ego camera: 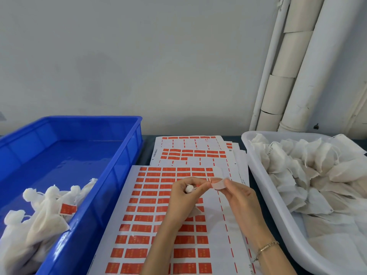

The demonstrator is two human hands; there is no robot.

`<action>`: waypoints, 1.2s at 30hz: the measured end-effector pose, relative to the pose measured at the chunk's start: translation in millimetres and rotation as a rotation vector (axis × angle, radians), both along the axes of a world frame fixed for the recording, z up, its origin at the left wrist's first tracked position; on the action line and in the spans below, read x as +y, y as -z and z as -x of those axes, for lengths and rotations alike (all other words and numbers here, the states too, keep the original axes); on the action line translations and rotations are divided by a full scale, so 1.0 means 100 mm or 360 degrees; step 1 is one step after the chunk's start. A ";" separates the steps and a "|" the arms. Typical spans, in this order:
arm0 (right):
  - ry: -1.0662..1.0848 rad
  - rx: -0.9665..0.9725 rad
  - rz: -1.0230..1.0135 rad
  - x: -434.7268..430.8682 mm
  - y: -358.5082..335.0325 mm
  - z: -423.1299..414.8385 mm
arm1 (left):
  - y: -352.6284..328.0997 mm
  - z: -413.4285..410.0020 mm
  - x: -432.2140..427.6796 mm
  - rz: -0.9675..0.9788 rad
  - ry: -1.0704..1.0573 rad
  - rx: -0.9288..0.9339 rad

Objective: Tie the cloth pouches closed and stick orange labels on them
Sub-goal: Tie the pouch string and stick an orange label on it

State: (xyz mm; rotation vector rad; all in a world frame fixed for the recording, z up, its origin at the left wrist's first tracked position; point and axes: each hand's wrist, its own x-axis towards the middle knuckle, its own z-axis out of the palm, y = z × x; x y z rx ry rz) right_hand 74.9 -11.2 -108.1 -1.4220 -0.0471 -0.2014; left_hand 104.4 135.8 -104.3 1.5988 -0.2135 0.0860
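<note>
My left hand (183, 197) grips a small white cloth pouch (189, 188) by its gathered neck, the body hanging below the palm (195, 211). My right hand (239, 192) pinches a peeled label (218, 184), its pale back side facing me, close to the left fingertips. Both hands hover over a sheet of orange labels (151, 211) in the middle of the table. Tied pouches (39, 213) lie in the blue bin (111, 175) at left; one carries an orange label (68, 209).
A white tub (264, 187) on the right holds several untied cloth pouches (309, 165). More partly used label sheets (190, 151) lie behind the front sheet. Pale pipes (288, 66) run up the wall at the back right.
</note>
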 end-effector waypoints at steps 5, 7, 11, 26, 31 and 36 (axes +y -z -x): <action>-0.0043 0.0020 -0.0001 0.00 0.02 -0.02 | 0.00 -0.01 0.00 -0.0020 0.0013 -0.0034; -0.0073 0.0035 -0.0022 -0.01 0.01 -0.02 | 0.01 -0.01 0.00 -0.0030 0.0010 -0.0051; -0.0124 0.0050 -0.0062 -0.02 0.00 -0.04 | 0.03 -0.03 0.00 -0.0075 -0.0001 -0.0088; -0.0087 0.0088 -0.0417 -0.05 -0.01 -0.08 | 0.05 -0.03 0.02 -0.0169 -0.0111 -0.0124; 0.0035 0.0126 -0.0380 -0.09 -0.01 -0.09 | 0.03 -0.02 0.10 -0.0153 -0.0194 -0.0097; 0.0244 0.0118 -0.0199 -0.14 0.06 -0.09 | 0.00 0.03 0.12 -0.0303 0.0186 -0.0190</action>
